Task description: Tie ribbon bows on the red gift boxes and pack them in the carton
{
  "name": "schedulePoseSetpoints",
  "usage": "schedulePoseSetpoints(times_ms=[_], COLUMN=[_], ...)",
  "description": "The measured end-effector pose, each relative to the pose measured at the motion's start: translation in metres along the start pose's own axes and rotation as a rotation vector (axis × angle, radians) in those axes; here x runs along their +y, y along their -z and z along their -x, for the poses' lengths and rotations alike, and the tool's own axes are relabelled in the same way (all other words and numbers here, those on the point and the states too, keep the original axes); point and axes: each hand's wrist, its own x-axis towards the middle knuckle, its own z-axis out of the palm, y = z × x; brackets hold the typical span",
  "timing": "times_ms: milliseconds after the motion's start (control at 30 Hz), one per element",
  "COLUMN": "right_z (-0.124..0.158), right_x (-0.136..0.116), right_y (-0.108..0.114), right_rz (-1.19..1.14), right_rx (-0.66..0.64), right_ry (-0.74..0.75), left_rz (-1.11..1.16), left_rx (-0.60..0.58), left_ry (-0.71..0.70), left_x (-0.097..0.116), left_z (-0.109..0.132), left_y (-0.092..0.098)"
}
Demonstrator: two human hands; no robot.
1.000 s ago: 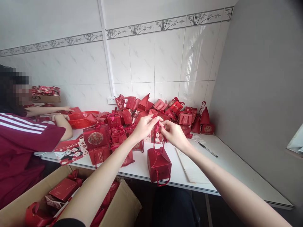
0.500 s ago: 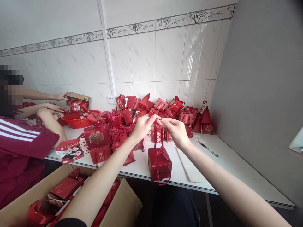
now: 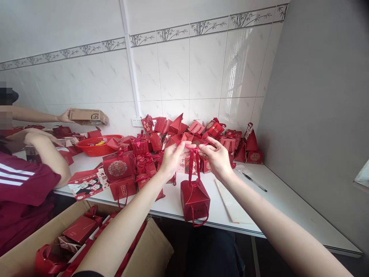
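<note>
Left hand (image 3: 174, 158) and right hand (image 3: 218, 158) pinch ribbon (image 3: 191, 165) above a box (image 3: 196, 201) at the table's (image 3: 291, 206) near edge, tiled wall (image 3: 173, 77) far, grey wall (image 3: 317, 96) right.

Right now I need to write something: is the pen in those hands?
No, the pen lies on the table; both hands hold ribbon.

The person's left hand (image 3: 173, 158) and right hand (image 3: 216, 157) pinched red ribbon (image 3: 190, 167) rising from a red box (image 3: 195, 201) at the table's (image 3: 291, 209) edge; a co-worker's hand (image 3: 65, 115) gripped a carton (image 3: 88, 116)
</note>
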Motion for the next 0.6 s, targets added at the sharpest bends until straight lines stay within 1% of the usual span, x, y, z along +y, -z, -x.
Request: schedulePoseSetpoints(times_ms=[100,200,367,500,600], right_z=[0.0,0.0,-0.001,0.003,0.007], right_x=[0.0,0.002,0.002,0.002,0.004], right_y=[0.001,0.002,0.008,0.019,0.034], right_rz=[0.027,0.005,-0.031,-0.003,0.055], right_rx=[0.029,0.042,0.041,0.045,0.053], right_ry=[-0.025,-0.049,-0.072,-0.094,-0.125], left_rz=[0.093,0.157,0.18,0.19,0.195], left_rx=[0.084,0.17,0.243,0.27,0.317], left_ry=[0.03,0.051,0.055,0.063,0.098], left_x=[-0.004,-0.008,-0.009,-0.008,-0.009], left_z=[0.005,0.008,0.014,0.02,0.026], left_y=[-0.002,-0.004,-0.003,0.003,0.01])
